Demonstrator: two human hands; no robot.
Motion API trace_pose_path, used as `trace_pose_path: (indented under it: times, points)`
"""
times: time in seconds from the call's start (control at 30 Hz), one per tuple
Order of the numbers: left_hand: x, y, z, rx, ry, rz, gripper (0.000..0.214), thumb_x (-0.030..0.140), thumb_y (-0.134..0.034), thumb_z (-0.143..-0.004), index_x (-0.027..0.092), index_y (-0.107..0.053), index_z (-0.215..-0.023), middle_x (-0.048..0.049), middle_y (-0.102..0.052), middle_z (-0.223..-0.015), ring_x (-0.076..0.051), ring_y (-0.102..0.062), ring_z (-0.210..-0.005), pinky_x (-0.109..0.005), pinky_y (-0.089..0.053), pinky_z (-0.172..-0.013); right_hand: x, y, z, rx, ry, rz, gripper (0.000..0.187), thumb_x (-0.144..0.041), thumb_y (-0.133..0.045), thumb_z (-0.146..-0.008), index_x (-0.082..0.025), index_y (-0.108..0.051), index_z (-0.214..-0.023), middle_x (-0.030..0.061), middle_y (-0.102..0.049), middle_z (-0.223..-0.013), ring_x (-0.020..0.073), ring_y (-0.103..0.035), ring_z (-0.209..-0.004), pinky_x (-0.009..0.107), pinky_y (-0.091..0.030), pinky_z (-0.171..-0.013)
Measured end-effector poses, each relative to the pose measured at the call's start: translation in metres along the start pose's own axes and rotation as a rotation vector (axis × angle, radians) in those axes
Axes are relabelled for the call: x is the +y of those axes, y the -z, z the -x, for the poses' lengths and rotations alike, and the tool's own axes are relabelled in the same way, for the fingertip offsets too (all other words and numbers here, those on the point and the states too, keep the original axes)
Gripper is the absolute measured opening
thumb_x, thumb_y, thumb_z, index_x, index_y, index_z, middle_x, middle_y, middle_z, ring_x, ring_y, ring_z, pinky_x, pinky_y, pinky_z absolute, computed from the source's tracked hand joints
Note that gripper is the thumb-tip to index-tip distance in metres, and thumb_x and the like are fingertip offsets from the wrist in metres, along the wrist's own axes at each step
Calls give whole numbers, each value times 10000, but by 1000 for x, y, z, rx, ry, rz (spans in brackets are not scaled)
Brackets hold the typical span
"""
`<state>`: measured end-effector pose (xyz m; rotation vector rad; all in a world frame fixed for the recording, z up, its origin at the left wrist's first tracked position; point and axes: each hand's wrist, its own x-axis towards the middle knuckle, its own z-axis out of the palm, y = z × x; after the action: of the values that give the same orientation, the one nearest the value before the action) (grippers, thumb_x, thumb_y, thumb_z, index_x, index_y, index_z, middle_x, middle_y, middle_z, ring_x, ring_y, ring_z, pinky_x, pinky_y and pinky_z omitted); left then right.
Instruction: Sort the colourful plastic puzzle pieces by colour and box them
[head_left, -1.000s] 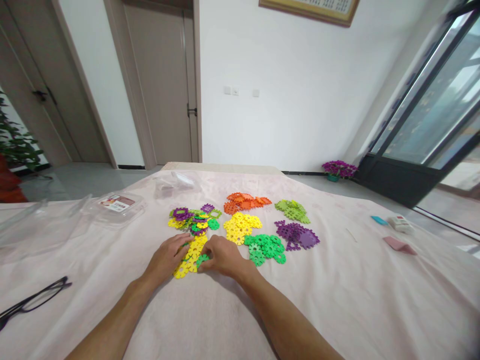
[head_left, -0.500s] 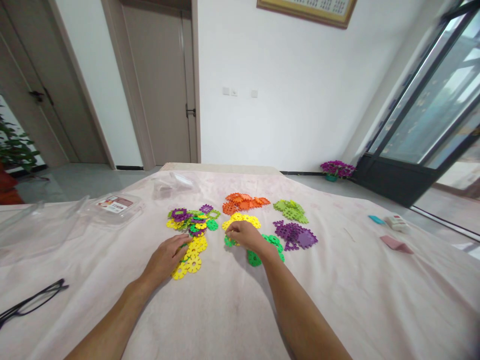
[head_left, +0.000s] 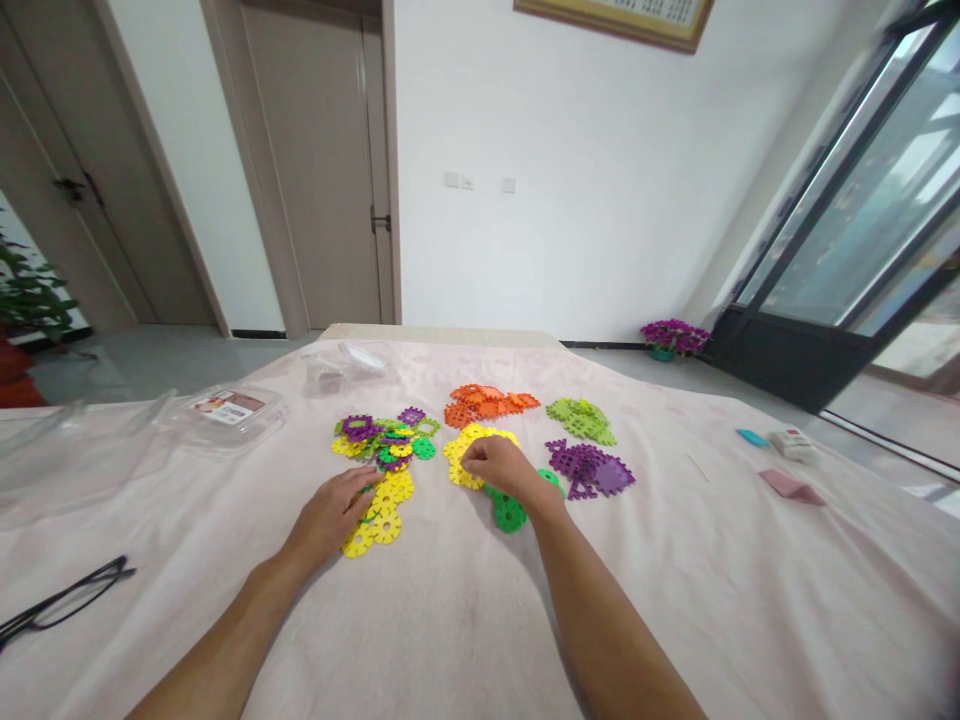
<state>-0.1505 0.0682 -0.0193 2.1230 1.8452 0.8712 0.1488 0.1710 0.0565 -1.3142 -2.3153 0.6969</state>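
We are sitting at a desk (head_left: 450, 620) with a soft pink cloth on it, and lots of flat plastic snowflake pieces lie on the cloth. It looks like we are in the middle of putting the pieces into piles by colour. Our left hand (head_left: 330, 515) lies flat and open, with its fingertips resting on a little row of yellow pieces (head_left: 381, 512) that runs down from the mixed pile (head_left: 382, 438), where purple, yellow and green are all jumbled together. Our right hand (head_left: 502, 468) is just beside it to the right, on top of the spot where the yellow pile (head_left: 456, 462) meets the green pile (head_left: 508, 515). Its fingers are curled down, but we cannot tell if they hold a piece or only touch the pile. Behind these lie the orange pile (head_left: 487, 403) and the light green pile (head_left: 581, 420), and the purple pile (head_left: 592, 468) is near the right hand. The mixed pile has many pieces in it, so we think there is a lot left to sort. The pieces are thin and lie flat, so picking one up calls for a small pinch at its edge, and a gentle touch so the tidy piles do not get pushed into each other.
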Motion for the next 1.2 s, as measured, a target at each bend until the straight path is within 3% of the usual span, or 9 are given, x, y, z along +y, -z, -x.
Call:
trace_pose_path:
  times: [0.13,0.33,0.4,0.7,0.83,0.97,1.07,1.2]
  points:
    - [1,1,-1,18,2,-18,430,380,-451,-962,208,-740,-1231,-94,-687,-1360,-249,-613,-1281,-431,-429,-1143,-25,-39,2,-126,107,-64,103,-233,-759,-784,-207,-788,-880,-14,-717,-755,135,-620,-687,224,-388,-624]
    - [2,3,1,13,9,-116,435,403,-488,-962,214,-719,-1278,-107,-674,-1377,-276,-595,-1297,-455,-401,-1145,-49,-77,14,-45,304,87,671,-475,-881,-709,-232,-664,-1296,81,-677,-1158,242,-604,-1052,324,-463,-866]
    - [2,4,1,5,14,-129,445,434,-511,-952,226,-711,-1291,-104,-662,-1395,-285,-582,-1310,-464,-392,-1146,-54,-81,17,-44,339,142,763,-556,-883,-677,-246,-635,-1329,96,-637,-1212,268,-571,-1101,353,-461,-888]
    - [3,1,1,21,40,-128,466,516,-571,-909,254,-726,-1262,-88,-665,-1395,-292,-584,-1309,-461,-392,-1143,-51,-88,14,-47,260,94,534,-496,-908,-671,-232,-714,-1092,58,-636,-1110,233,-551,-1055,323,-424,-872]
    - [2,1,1,10,33,-121,476,525,-547,-925,240,-727,-1261,-97,-666,-1392,-287,-582,-1313,-455,-392,-1148,-52,-90,15,-16,158,23,481,-393,-932,-621,-213,-678,-989,7,-647,-954,177,-552,-872,264,-384,-724]
    - [0,1,0,15,27,-108,458,465,-463,-969,228,-722,-1263,-92,-673,-1383,-268,-586,-1311,-437,-397,-1148,-52,-88,13,-34,89,-125,321,-257,-852,-693,-219,-661,-948,-55,-628,-798,123,-522,-705,230,-318,-614]
    - [-1,0,0,15,24,-110,464,437,-427,-977,223,-715,-1271,-87,-676,-1380,-257,-591,-1307,-428,-399,-1152,-43,-80,5,72,66,-189,207,-200,-775,-736,-214,-666,-912,-55,-642,-800,120,-544,-717,227,-336,-626]
    - [-5,-2,0,40,12,-119,461,421,-424,-976,231,-701,-1292,-82,-669,-1392,-255,-594,-1306,-432,-403,-1152,-19,-57,-6,278,-72,-179,146,-233,-718,-777,-218,-668,-912,-33,-668,-834,149,-583,-759,250,-385,-671]
